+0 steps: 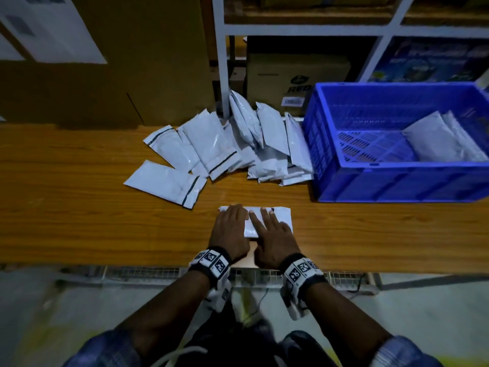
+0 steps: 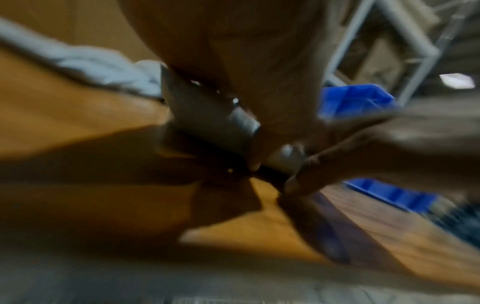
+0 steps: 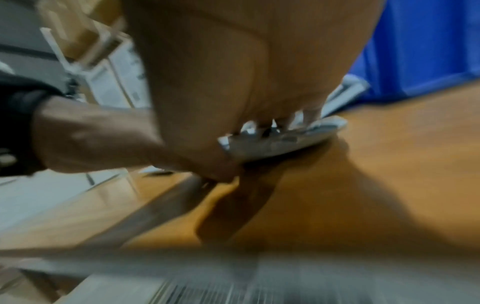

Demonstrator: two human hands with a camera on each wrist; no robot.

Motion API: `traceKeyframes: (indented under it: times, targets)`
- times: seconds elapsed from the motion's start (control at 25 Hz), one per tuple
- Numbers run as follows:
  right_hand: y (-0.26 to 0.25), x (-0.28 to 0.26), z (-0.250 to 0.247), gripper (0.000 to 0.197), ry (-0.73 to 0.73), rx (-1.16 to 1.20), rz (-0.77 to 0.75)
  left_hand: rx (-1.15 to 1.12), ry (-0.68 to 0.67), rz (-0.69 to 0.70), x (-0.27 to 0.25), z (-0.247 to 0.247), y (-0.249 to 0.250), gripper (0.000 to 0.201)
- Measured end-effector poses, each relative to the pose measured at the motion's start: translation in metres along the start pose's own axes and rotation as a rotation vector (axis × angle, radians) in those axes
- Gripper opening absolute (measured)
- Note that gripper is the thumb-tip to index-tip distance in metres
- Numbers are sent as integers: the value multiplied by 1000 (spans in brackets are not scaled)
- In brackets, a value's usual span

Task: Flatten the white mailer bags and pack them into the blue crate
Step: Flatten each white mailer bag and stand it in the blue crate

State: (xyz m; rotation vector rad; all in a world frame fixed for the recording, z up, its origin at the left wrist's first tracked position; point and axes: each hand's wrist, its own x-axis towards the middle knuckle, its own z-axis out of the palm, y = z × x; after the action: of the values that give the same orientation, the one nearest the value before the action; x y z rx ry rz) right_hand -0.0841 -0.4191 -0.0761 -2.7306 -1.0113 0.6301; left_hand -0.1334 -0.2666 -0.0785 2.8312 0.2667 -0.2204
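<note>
One white mailer bag (image 1: 280, 215) lies flat on the wooden table near its front edge. Both my hands press down on it with straight fingers: the left hand (image 1: 231, 226) covers its left half, the right hand (image 1: 270, 233) its right half. The wrist views are blurred; the bag (image 3: 280, 142) shows under my right palm and, grey (image 2: 207, 115), under my left palm. A pile of several white mailer bags (image 1: 227, 147) lies behind, leaning on a shelf post. The blue crate (image 1: 397, 181) stands at the right with two mailer bags (image 1: 439, 139) inside.
A white metal shelf frame (image 1: 222, 75) with cardboard boxes (image 1: 293, 78) stands behind the table. A large brown carton (image 1: 105, 75) fills the back left. One mailer bag (image 1: 166, 182) lies apart at the front of the pile. The floor lies below the table's front edge (image 1: 105, 263).
</note>
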Motion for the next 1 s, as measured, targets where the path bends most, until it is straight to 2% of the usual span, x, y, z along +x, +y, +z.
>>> traceKeyframes:
  times: [0.12,0.24,0.4,0.48,0.64,1.0]
  targets:
    - [4,-13,33,83,35,46,-23,-88,20,22,-19,9,4,82]
    - [7,-11,38,83,40,67,-23,34,132,33,-22,11,2,65]
    - [7,-10,33,79,26,87,-36,64,55,-39,-20,29,-1,62]
    - [5,-12,27,70,52,124,-29,44,69,-46,-18,36,-4,63]
    - [-6,-3,9,58,237,103,24,20,60,-34,-11,38,-9,62]
    - [-12,22,38,54,202,118,146,-41,60,31,-12,40,-20,67]
